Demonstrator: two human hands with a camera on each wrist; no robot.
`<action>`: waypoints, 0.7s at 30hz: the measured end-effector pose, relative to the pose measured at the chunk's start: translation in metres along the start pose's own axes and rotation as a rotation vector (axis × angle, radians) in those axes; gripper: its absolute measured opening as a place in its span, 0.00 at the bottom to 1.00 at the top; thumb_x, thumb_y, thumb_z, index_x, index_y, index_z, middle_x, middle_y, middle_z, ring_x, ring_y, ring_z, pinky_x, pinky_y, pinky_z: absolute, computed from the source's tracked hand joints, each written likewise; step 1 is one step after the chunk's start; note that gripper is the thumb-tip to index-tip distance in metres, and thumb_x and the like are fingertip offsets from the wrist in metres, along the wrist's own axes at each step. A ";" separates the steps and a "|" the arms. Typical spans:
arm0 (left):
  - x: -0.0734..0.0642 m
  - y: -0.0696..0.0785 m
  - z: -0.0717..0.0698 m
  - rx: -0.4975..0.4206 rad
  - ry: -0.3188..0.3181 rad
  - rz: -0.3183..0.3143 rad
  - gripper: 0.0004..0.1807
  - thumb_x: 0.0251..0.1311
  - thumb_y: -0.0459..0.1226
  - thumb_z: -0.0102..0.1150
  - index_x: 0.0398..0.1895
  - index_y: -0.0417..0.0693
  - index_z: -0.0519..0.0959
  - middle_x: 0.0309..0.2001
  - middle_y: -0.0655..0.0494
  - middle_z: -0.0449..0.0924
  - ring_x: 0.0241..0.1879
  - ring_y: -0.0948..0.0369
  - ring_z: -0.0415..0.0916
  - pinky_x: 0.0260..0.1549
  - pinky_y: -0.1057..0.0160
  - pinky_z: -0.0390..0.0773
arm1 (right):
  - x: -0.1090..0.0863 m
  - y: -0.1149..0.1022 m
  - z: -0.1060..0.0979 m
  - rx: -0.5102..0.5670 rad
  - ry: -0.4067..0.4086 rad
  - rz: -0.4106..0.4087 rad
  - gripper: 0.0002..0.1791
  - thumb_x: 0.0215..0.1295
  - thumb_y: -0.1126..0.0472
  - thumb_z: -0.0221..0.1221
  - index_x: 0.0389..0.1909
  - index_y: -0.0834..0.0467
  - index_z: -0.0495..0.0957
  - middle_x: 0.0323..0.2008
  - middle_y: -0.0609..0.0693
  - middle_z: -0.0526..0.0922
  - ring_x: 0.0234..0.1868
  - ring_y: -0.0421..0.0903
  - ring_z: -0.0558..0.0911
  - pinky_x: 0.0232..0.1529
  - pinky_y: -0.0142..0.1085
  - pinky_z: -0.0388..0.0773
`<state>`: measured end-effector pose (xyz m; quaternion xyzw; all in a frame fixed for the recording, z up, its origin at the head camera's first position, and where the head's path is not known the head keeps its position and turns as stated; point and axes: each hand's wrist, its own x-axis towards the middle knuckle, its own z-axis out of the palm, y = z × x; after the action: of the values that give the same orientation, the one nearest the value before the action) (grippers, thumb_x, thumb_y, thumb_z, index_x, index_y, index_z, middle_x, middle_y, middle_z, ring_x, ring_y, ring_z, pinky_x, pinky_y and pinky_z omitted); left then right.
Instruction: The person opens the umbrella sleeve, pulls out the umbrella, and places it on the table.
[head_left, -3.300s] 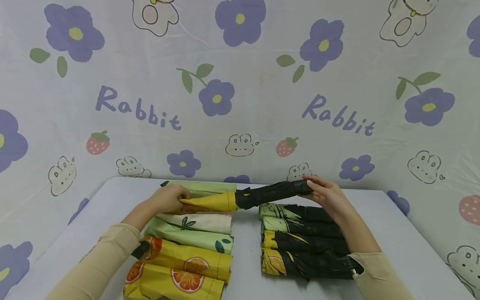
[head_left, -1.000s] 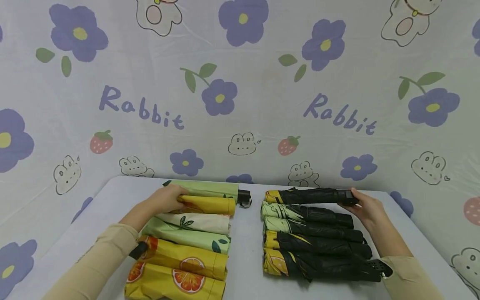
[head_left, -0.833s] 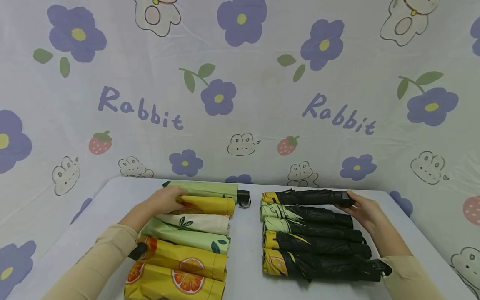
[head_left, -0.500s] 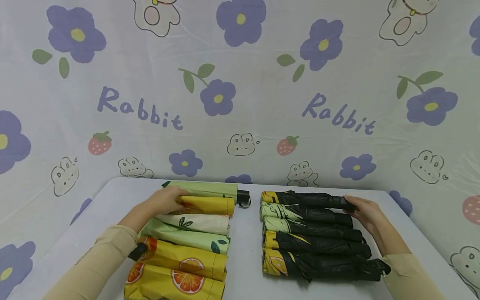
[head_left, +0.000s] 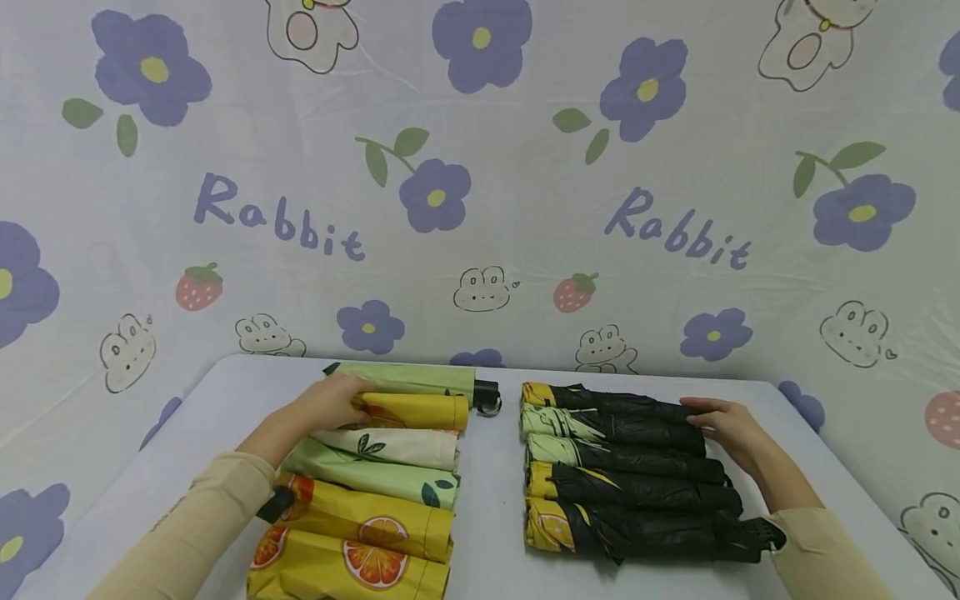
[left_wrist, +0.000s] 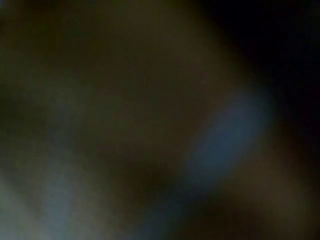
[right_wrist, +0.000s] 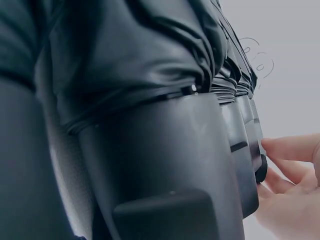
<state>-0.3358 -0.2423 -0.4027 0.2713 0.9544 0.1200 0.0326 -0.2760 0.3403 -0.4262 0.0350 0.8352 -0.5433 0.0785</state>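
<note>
In the head view my left hand (head_left: 332, 401) grips the left end of a yellow umbrella sleeve (head_left: 420, 411) in the left row. The left wrist view is dark and blurred. Across the gap, a folded black-and-yellow umbrella (head_left: 600, 397) lies at the back of the right row. My right hand (head_left: 731, 423) is at its handle end with fingers fairly straight. From the right wrist, those fingers (right_wrist: 290, 148) touch the farthest black handle, curled round nothing. A light green sleeve (head_left: 412, 378) with a black handle (head_left: 487, 393) poking out lies behind the yellow one.
Nearer in the left row lie a cream sleeve (head_left: 416, 448), a green sleeve (head_left: 375, 475) and two orange-print yellow sleeves (head_left: 420, 510). Several folded black umbrellas (head_left: 637, 492) lie side by side at right. A white table (head_left: 491, 500) meets a patterned cloth (head_left: 517, 217) behind.
The black-and-yellow umbrella came out of the yellow sleeve toward the right and was laid down at the back. My right hand's grip on its handle has loosened; the left hand stayed.
</note>
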 end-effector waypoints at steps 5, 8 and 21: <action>-0.001 0.000 -0.002 -0.005 0.013 -0.014 0.16 0.57 0.40 0.68 0.48 0.49 0.81 0.44 0.54 0.83 0.42 0.58 0.78 0.42 0.53 0.79 | 0.002 -0.005 0.001 -0.044 0.016 0.003 0.31 0.76 0.61 0.44 0.72 0.73 0.51 0.72 0.73 0.51 0.72 0.68 0.55 0.70 0.60 0.58; -0.002 0.002 -0.006 -0.055 0.018 -0.030 0.20 0.58 0.46 0.68 0.51 0.50 0.80 0.48 0.53 0.83 0.47 0.55 0.79 0.48 0.51 0.79 | 0.002 -0.011 0.003 -0.088 0.029 0.015 0.32 0.76 0.59 0.45 0.73 0.71 0.50 0.73 0.72 0.49 0.74 0.70 0.51 0.71 0.63 0.53; 0.016 0.000 -0.024 -0.155 0.127 -0.032 0.27 0.68 0.50 0.55 0.62 0.42 0.72 0.60 0.37 0.74 0.61 0.41 0.70 0.60 0.41 0.70 | 0.009 -0.060 0.038 0.074 0.148 -0.039 0.39 0.75 0.49 0.48 0.77 0.62 0.44 0.77 0.65 0.47 0.78 0.62 0.43 0.76 0.57 0.43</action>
<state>-0.3527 -0.2391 -0.3792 0.2445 0.9466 0.2099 -0.0053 -0.2901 0.2810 -0.3887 0.0617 0.8185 -0.5711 0.0046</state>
